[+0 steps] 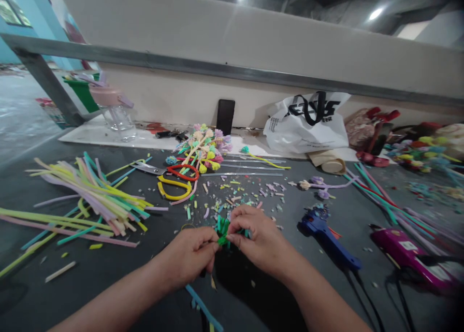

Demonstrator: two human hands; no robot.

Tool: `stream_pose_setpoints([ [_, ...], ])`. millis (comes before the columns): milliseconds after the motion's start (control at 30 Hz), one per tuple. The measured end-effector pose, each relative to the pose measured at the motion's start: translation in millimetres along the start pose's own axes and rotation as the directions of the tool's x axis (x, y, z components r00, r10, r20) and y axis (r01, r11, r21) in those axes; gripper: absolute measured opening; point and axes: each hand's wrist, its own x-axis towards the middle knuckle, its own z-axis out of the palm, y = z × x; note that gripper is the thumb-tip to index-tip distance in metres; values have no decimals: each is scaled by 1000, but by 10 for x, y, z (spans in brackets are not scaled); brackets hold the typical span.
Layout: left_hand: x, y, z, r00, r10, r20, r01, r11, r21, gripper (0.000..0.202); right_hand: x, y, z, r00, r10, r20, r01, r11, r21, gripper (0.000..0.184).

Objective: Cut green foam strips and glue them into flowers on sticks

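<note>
Both hands meet low in the middle of the head view over a dark grey table point(253, 293). My left hand point(190, 257) and my right hand point(255, 238) are closed in a pinch on a small green pipe-cleaner piece point(223, 233) with several short green ends sticking up. A blue pipe cleaner point(203, 308) trails away below my left hand. Cut scraps point(239, 194) lie scattered just beyond the hands.
A loose pile of pastel pipe cleaners point(90, 192) lies at left, scissors point(174, 180) and finished flowers point(205, 148) behind. A blue glue gun point(326, 238) and a magenta glue gun point(406, 252) lie at right. A white bag point(308, 124), a phone point(225, 115) and a jar point(116, 112) stand along the wall.
</note>
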Motion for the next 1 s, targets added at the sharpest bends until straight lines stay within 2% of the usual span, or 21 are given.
stream_pose_setpoints([
  [200,11,6,-26,999,43,29,-43,999,-2,23,1,17,5,1000,-11,-3,11,999,30,15],
  [433,10,18,-16,997,70,-31,-68,995,73,31,-9,13,21,1000,-23,-12,23,998,52,17],
  [567,8,7,3,992,96,-84,-85,989,123,30,9,22,-19,1000,-3,-3,4,984,177,12],
  [633,1,-3,8,983,139,-121,-117,979,169,30,8,51,-56,998,65,-24,-57,964,261,9],
  [700,-14,-17,13,970,192,-148,-154,959,236,29,-4,91,-88,985,175,11,-167,922,349,18],
  [767,-36,-31,19,956,242,-168,-182,933,310,29,-16,123,-102,963,243,116,-269,850,452,24],
  [867,-83,-33,29,943,290,-166,-204,893,400,28,-19,123,-95,931,249,265,-362,709,606,25],
  [933,-111,-21,32,941,298,-158,-204,876,438,28,-8,95,-85,915,256,311,-402,630,664,26],
  [1000,-125,-6,31,941,305,-147,-209,864,458,27,6,68,-79,906,256,338,-423,588,689,26],
])
